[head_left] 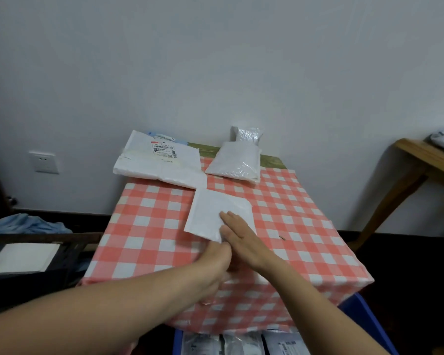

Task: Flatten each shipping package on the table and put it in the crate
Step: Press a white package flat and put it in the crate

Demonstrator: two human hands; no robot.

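Pressing on the white padded mailer, your right hand lies flat, fingers straight and close together over its near right part. Your left hand meets the mailer's near corner; you cannot tell whether it pinches the edge or only touches it. The mailer lies near the middle of the checked table. Farther back lie a large labelled mailer and a grey bubble mailer. The blue crate sits below the table's near edge, holding grey packages.
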